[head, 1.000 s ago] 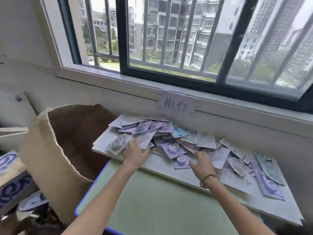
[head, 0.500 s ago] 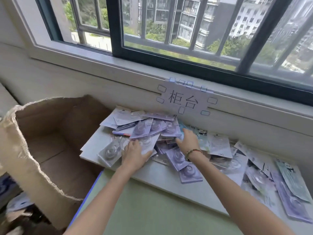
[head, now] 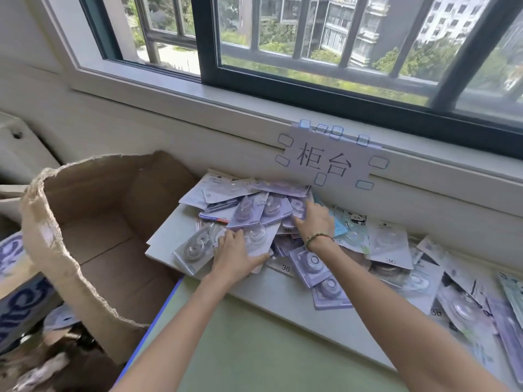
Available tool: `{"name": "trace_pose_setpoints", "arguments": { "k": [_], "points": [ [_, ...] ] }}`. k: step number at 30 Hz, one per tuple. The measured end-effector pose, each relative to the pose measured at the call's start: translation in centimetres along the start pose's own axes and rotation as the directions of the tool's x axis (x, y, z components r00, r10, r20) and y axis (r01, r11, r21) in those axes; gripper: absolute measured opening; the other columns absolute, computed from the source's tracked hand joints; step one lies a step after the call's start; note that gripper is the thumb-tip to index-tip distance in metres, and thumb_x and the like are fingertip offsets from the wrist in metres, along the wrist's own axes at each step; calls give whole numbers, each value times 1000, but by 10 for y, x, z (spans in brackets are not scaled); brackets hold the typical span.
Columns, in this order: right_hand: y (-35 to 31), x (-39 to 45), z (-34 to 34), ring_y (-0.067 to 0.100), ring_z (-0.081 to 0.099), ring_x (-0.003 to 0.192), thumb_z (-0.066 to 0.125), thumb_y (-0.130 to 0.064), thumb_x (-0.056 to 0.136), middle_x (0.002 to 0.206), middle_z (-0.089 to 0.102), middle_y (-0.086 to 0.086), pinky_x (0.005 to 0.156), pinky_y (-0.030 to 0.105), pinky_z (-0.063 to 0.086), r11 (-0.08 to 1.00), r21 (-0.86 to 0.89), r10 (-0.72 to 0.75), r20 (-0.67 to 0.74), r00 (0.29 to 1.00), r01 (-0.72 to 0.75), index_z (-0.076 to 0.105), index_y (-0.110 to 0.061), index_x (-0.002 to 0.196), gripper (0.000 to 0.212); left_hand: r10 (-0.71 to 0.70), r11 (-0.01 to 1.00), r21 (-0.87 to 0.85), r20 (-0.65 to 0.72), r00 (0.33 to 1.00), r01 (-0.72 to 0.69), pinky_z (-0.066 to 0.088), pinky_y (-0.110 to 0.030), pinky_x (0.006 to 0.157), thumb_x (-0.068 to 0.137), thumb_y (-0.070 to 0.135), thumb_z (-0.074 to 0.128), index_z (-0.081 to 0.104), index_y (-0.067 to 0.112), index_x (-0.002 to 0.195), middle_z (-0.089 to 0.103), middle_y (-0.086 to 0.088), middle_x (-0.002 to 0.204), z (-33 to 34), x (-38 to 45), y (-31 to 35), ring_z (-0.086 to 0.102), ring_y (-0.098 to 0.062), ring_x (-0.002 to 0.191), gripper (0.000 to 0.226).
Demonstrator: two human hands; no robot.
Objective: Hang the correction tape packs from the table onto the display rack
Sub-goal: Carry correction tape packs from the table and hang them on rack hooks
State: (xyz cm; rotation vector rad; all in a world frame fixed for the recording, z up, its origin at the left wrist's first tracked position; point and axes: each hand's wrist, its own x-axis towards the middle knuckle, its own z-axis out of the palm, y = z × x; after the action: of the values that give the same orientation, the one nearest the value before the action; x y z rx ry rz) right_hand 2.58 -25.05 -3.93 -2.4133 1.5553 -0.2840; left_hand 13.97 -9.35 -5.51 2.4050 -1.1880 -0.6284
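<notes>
Many correction tape packs point(head: 271, 210), purple, white and light blue, lie heaped on a white board point(head: 161, 239) on top of the green table point(head: 254, 349). My left hand point(head: 235, 256) lies on the pile's near left part. Its fingers rest on a clear-blister pack point(head: 195, 247) and its thumb is spread along the near edge of a white pack point(head: 257, 236). My right hand point(head: 314, 222), with a bead bracelet at the wrist, reaches further back, its straight fingers touching a purple pack point(head: 297, 207). No display rack is in view.
A large torn cardboard box point(head: 99, 222) stands open at the table's left. A paper sign point(head: 325, 162) is taped to the wall under the window sill. More packs point(head: 464, 306) spread along the board to the right. Patterned clutter lies at the lower left.
My right hand has moved from the near right of the pile up and left onto the purple packs. My left hand has stayed on the left packs. The view has come closer.
</notes>
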Motion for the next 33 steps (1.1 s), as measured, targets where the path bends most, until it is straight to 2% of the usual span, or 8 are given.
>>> {"name": "trace_pose_setpoints", "arguments": {
  "k": [5, 10, 16, 19, 23, 26, 30, 33],
  "points": [
    [21, -18, -8, 29, 49, 111, 58, -33, 89, 116, 59, 10, 89, 37, 40, 999, 22, 42, -10, 999, -42, 54, -9, 111, 33, -6, 999, 38, -15, 1000, 7, 30, -39, 107, 76, 62, 67, 39, 10, 135, 36, -14, 137, 6, -10, 5, 33, -33, 130, 84],
    [56, -56, -14, 31, 46, 112, 61, -25, 83, 121, 51, 14, 90, 37, 41, 992, -31, 122, 45, 992, -121, 50, -9, 119, 41, -23, 996, 87, -8, 1000, 23, 32, -40, 106, 70, 65, 70, 35, 10, 138, 31, -12, 139, 16, -18, 10, 32, -31, 130, 94],
    [56, -63, -8, 35, 38, 124, 65, -55, 79, 136, 35, 19, 99, 40, 37, 971, 49, 229, 97, 969, -235, 38, -10, 134, 76, -83, 991, 99, -102, 991, 93, 35, -43, 102, 69, 76, 62, 32, 8, 136, 36, -16, 138, 24, -18, 27, 35, -34, 128, 100],
    [43, -54, -6, 36, 32, 130, 64, -58, 79, 142, 28, 22, 102, 43, 36, 951, 61, 296, 104, 950, -303, 31, -10, 141, 85, -103, 987, 102, -166, 981, 121, 31, -44, 104, 72, 80, 54, 27, 6, 143, 36, -16, 144, 23, -14, 32, 34, -35, 131, 106],
    [41, -50, -5, 34, 30, 131, 69, -53, 79, 141, 30, 19, 100, 43, 38, 941, 28, 334, 95, 938, -338, 29, -9, 141, 86, -128, 989, 63, -129, 983, 137, 28, -44, 108, 74, 75, 58, 20, 5, 148, 29, -15, 152, 22, -9, 33, 27, -33, 138, 108],
    [46, -55, -6, 33, 26, 135, 72, -47, 77, 148, 23, 17, 104, 43, 35, 947, -14, 319, 124, 940, -320, 20, -9, 146, 94, -134, 990, 39, -79, 988, 138, 26, -46, 110, 77, 66, 63, 10, 6, 152, 22, -13, 156, 21, -12, 35, 20, -34, 141, 109],
    [58, -70, -7, 32, 18, 141, 71, -47, 78, 155, 10, 16, 109, 46, 27, 949, -89, 314, 177, 933, -303, 4, -9, 151, 106, -155, 985, -82, -54, 986, 150, 27, -47, 109, 78, 50, 73, 8, 7, 152, 21, -16, 152, 25, -14, 37, 20, -37, 139, 107],
    [63, -80, -8, 30, 14, 143, 72, -49, 77, 155, 10, 16, 110, 47, 27, 955, -103, 294, 190, 937, -279, -4, -8, 151, 113, -187, 982, -37, -70, 980, 185, 29, -50, 107, 74, 53, 75, 9, 10, 152, 22, -19, 146, 30, -16, 34, 23, -36, 134, 111]
  ]
}}
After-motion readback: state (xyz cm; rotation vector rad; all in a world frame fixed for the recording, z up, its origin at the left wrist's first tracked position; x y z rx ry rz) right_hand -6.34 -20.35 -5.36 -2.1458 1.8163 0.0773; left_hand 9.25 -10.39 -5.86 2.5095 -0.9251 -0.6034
